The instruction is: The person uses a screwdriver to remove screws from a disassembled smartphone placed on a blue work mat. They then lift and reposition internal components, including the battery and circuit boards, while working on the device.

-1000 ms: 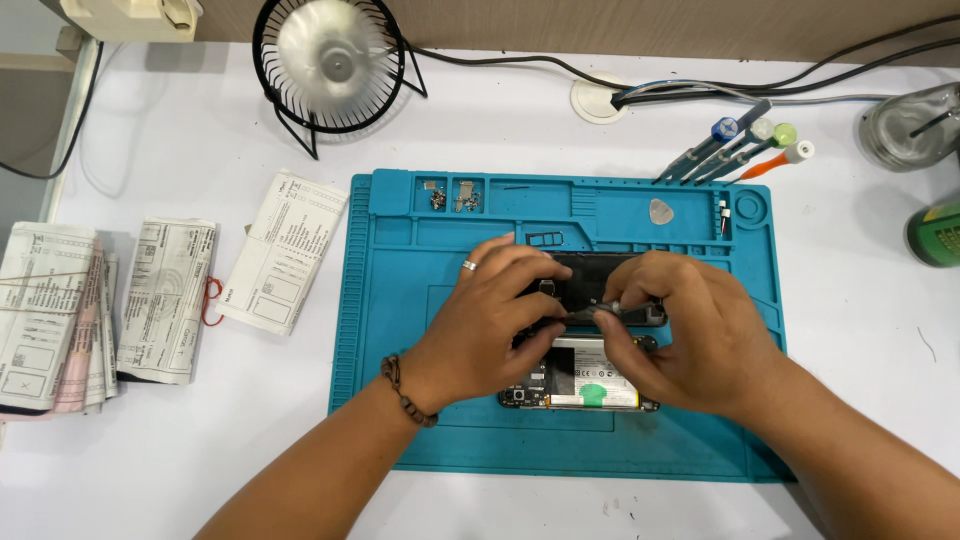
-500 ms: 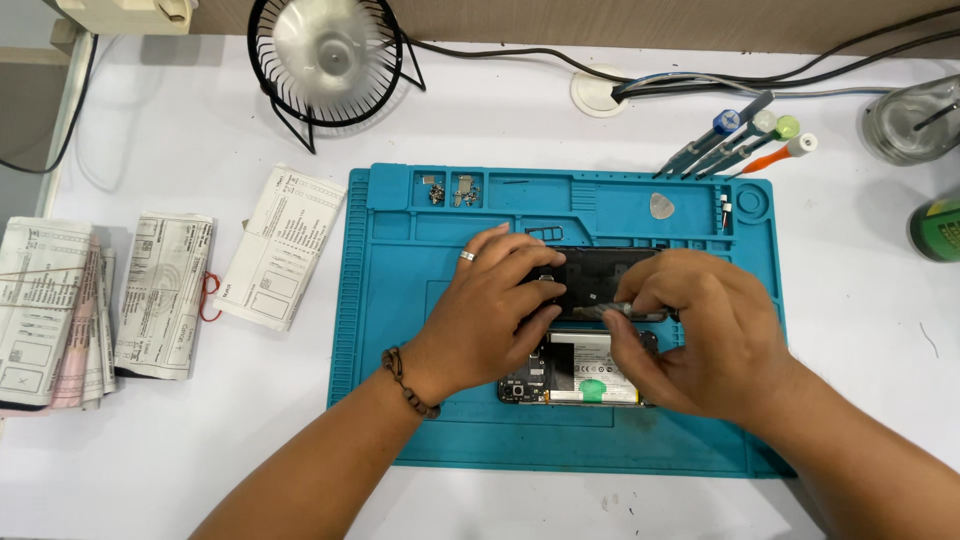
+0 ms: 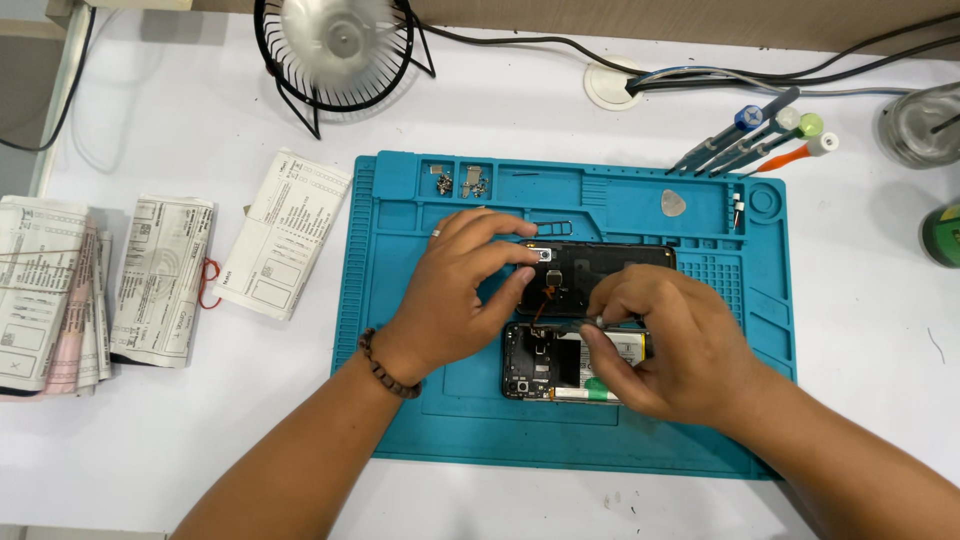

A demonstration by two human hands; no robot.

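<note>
On the white bench [image 3: 180,440] lies a teal mat [image 3: 420,420], and both hands work over its middle. The left hand [image 3: 455,295] rests on the left end of a black back cover [image 3: 620,265] that lies flat across the mat's centre; its fingertips [image 3: 527,252] press the cover's upper left corner, by the camera opening, with the thumb curled underneath at the cover's near edge. It pins the cover rather than closing around it. The right hand [image 3: 665,345] is pinched shut on a thin tool [image 3: 598,322], whose tip sits between the cover and an opened phone [image 3: 545,362] just below it. The phone lies face down with its board and battery exposed, partly hidden under the right hand. A thin cable seems to run between cover and phone, though it is too small to be sure.

In the mat's top left compartments sit small screws and brackets [image 3: 460,181]. A grey pick [image 3: 674,203] lies near the mat's top right corner, and screwdrivers [image 3: 760,140] stick out beyond that corner. A fan [image 3: 335,45] stands at the bench's far edge, and folded papers [image 3: 160,275] lie along the left side.
</note>
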